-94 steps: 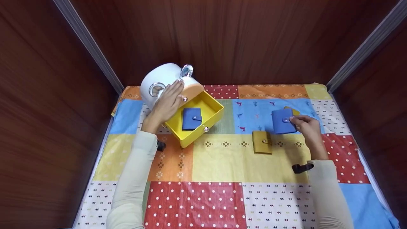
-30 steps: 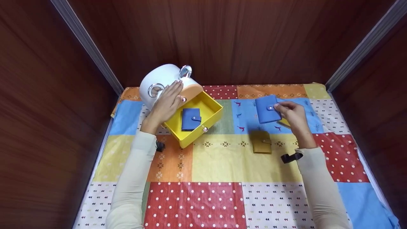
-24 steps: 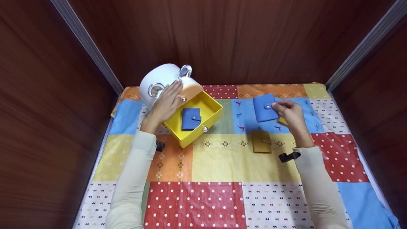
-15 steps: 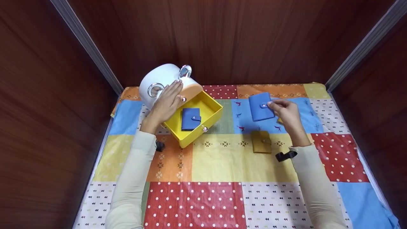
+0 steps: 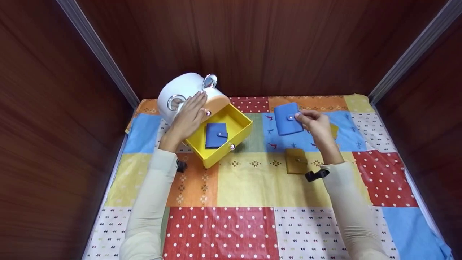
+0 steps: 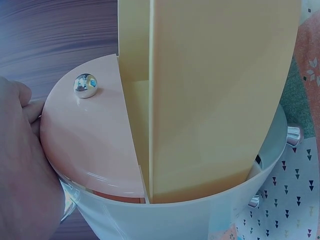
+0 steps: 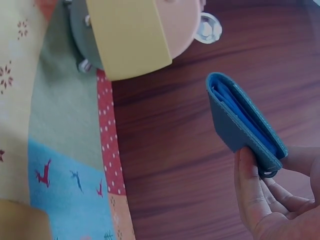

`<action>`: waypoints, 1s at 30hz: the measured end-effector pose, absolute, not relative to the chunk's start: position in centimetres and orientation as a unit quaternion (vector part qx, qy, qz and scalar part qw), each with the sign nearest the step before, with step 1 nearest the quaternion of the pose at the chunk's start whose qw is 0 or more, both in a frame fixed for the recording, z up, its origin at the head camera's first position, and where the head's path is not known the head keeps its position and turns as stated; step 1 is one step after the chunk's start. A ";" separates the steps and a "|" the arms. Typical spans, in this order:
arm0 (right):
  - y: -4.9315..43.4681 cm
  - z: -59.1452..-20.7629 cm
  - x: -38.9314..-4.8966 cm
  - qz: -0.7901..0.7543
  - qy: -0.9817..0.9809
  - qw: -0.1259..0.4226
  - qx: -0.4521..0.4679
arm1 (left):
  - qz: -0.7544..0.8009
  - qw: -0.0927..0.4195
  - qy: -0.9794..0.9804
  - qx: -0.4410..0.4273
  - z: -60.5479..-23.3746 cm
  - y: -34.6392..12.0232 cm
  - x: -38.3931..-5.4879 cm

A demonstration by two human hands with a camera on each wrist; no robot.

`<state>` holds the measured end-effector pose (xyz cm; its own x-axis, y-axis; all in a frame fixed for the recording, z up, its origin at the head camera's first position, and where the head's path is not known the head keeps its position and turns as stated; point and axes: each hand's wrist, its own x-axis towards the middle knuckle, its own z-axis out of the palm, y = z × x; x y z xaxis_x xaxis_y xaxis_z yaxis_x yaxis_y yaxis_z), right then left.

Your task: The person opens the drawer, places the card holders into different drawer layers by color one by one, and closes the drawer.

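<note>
Pale sleeves (image 5: pixel 144 213) reach in over a patchwork surface (image 5: pixel 245 184), a black strap (image 5: pixel 317 175) showing at the right cuff. Just beyond the strap, a yellow wallet (image 5: pixel 295 161) lies flat, its snap tab toward the right.

To the left, a yellow drawer (image 5: pixel 217 157) stands pulled out at an angle, a round knob (image 5: pixel 232 146) on its front. Inside lies a dark blue wallet (image 5: pixel 213 135), snap tab toward the knob side.

The right hand (image 5: pixel 319 127) pinches a brighter blue wallet (image 5: pixel 287 121) by its tab edge, fingers and thumb closed on it, holding it above the surface. Partly hidden behind that hand is another yellow item (image 5: pixel 334 130).

The left hand (image 5: pixel 189 116) rests on the white box (image 5: pixel 184 86) that houses the drawer, fingers straight and close together, between two silvery rings (image 5: pixel 176 102). Behind everything stands a dark wood-grain wall (image 5: pixel 252 43).
</note>
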<state>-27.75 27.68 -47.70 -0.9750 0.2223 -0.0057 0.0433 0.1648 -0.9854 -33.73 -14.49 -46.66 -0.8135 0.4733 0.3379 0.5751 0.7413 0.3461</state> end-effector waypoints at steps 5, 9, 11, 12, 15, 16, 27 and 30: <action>27.0 -47.7 -28.0 0.651 -0.752 0.070 -0.076 | -0.223 0.112 -0.925 -0.286 -46.6 -14.4 -33.7; 26.4 -47.6 -28.2 0.660 -0.745 0.067 -0.067 | -0.221 0.113 -0.925 -0.288 -46.6 -14.5 -33.8; 26.2 -47.5 -28.3 0.663 -0.743 0.066 -0.067 | -0.221 0.115 -0.925 -0.288 -46.6 -14.6 -33.8; 26.0 -47.5 -28.4 0.664 -0.741 0.066 -0.067 | -0.221 0.115 -0.924 -0.288 -46.6 -14.6 -33.8; 25.7 -47.5 -28.5 0.667 -0.739 0.065 -0.066 | -0.221 0.116 -0.924 -0.288 -46.7 -14.6 -33.7; 25.5 -47.5 -28.6 0.668 -0.739 0.064 -0.067 | -0.222 0.117 -0.924 -0.287 -46.7 -14.6 -33.7; 24.0 -47.4 -29.0 0.667 -0.741 0.056 -0.052 | -0.215 0.108 -0.930 -0.278 -46.6 -14.5 -33.7; 23.5 -47.5 -29.1 0.674 -0.736 0.055 -0.044 | -0.215 0.106 -0.930 -0.279 -46.7 -14.5 -33.8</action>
<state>-29.11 23.52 -47.50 -0.9903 0.1375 0.0217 -0.0095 0.0889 -0.9960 -33.75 -14.52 -46.65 -0.8215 0.4736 0.3176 0.5649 0.7520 0.3397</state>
